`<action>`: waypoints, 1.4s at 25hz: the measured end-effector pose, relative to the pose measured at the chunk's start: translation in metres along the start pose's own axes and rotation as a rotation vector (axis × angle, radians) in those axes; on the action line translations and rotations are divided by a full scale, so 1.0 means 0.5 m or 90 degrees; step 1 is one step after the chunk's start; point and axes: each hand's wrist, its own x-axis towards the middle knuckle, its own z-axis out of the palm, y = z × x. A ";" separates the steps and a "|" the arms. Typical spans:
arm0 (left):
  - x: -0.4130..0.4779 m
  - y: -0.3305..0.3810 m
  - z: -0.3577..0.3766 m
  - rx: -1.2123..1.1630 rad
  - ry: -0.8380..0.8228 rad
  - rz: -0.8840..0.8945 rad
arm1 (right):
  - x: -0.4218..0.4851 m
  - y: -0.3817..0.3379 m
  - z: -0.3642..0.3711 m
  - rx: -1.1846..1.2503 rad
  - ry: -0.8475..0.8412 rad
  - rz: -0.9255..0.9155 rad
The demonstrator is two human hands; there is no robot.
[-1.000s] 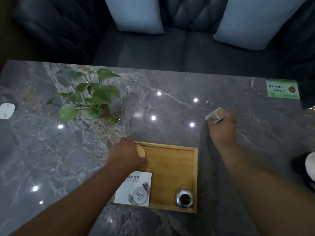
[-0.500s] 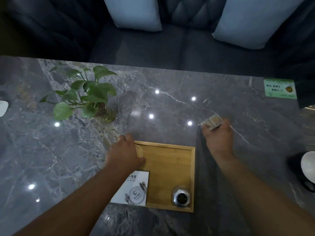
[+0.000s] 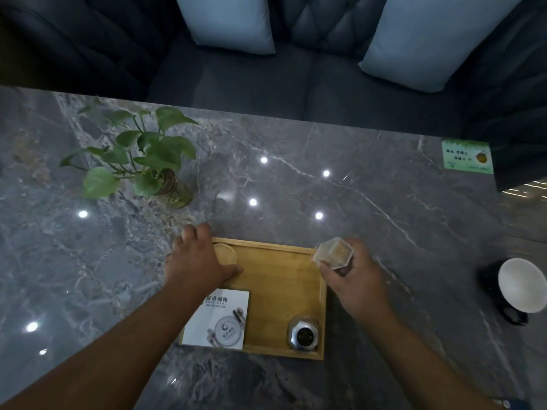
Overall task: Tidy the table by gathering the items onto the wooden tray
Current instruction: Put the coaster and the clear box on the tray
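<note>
The right hand (image 3: 355,279) grips a small clear box (image 3: 334,252) over the upper right corner of the wooden tray (image 3: 278,291); the left hand (image 3: 195,261) rests half closed on a round wooden coaster (image 3: 226,253) at the upper left corner. If the box comes down on the raised rim, I think it may tip onto the surface (image 3: 384,202).

Wooden tray (image 3: 275,291) on table (image 3: 384,220), between the two hands. Left hand (image 3: 196,261) over tray's far-left corner, on round coaster (image 3: 226,255). Right hand (image 3: 353,279) at tray's far-right corner, small box (image 3: 333,252) held above the rim. Card (image 3: 217,318) nearer than left hand; jar (image 3: 302,336) nearer than right hand. Potted plant (image 3: 142,158) beyond left hand. Cup (image 3: 522,287) right of right hand.
</note>
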 end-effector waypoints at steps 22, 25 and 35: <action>0.015 -0.041 0.025 -0.111 -0.050 -0.016 | 0.010 0.022 0.015 -0.295 -0.145 -0.243; 0.012 -0.049 0.029 -0.140 -0.041 -0.004 | 0.008 0.020 0.018 -0.296 -0.129 -0.246; -0.003 -0.155 0.062 -0.306 0.018 -0.023 | 0.003 0.015 0.018 -0.322 -0.110 -0.237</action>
